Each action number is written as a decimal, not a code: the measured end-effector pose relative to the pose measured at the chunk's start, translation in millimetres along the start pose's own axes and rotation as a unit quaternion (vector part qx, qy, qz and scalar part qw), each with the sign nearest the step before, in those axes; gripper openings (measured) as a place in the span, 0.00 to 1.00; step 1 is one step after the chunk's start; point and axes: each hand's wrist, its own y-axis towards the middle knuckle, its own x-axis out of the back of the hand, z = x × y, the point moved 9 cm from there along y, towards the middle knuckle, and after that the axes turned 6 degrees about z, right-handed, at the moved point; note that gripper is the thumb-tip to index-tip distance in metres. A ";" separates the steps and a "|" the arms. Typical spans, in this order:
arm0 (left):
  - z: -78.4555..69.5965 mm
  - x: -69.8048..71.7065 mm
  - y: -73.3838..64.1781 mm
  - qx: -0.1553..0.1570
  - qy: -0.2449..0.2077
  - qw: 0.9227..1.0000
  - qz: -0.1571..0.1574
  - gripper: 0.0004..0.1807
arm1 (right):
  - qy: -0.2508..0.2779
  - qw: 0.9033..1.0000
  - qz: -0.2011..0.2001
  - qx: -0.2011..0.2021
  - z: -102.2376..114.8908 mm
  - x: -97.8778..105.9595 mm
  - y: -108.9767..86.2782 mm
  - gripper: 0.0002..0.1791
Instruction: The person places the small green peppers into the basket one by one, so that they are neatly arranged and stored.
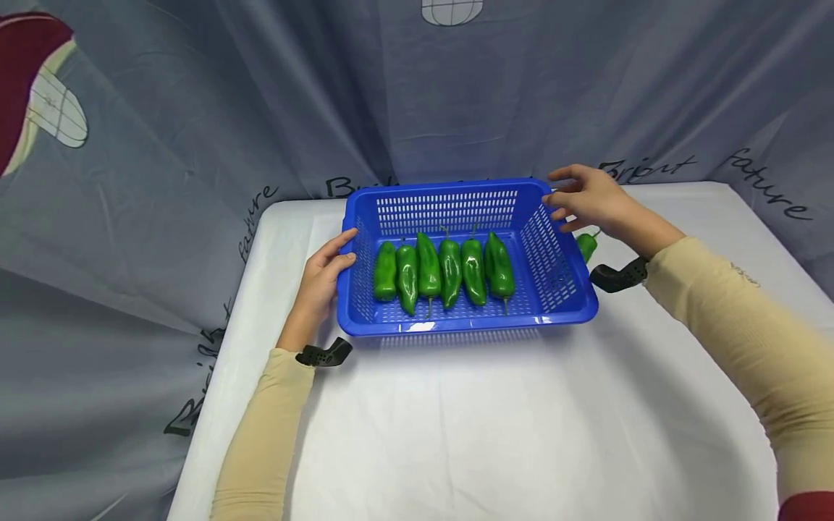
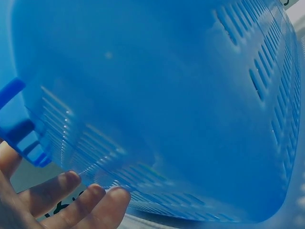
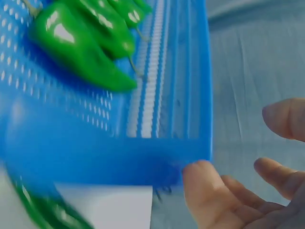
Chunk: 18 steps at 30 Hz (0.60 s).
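Observation:
A blue plastic basket (image 1: 456, 327) with slotted walls is in front of me in the head view. Several long green peppers (image 1: 428, 268) lie side by side on its floor. At the basket's left end, my left hand (image 1: 321, 271) grips the rim, some fingers over it and others along the outer wall (image 2: 157, 109). My right hand (image 1: 591, 195) is at the far right corner with fingers spread and slightly bent. In the right wrist view its thumb (image 3: 202, 188) is by the rim corner. Another green pepper (image 1: 586, 246) lies outside, right of the basket, partly hidden.
A white cloth covers the table (image 1: 495, 427). Grey curtain fabric (image 1: 443, 108) with handwritten words hangs behind the table and along its left side. Black wrist-worn devices (image 1: 619, 276) sit below both hands.

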 end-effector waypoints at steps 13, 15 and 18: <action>1.2 1.7 0.2 -0.001 0.009 1.000 0.000 0.27 | 0.027 0.997 -0.050 -0.050 -72.4 55.4 -12.7 0.42; 0.8 1.2 0.3 -0.002 0.006 1.000 -0.001 0.27 | 0.030 0.997 -0.052 -0.054 -81.4 59.1 -15.3 0.43; 0.8 0.7 0.6 -0.002 0.004 1.000 -0.001 0.27 | 0.035 0.996 -0.054 -0.058 -94.3 61.6 -18.8 0.43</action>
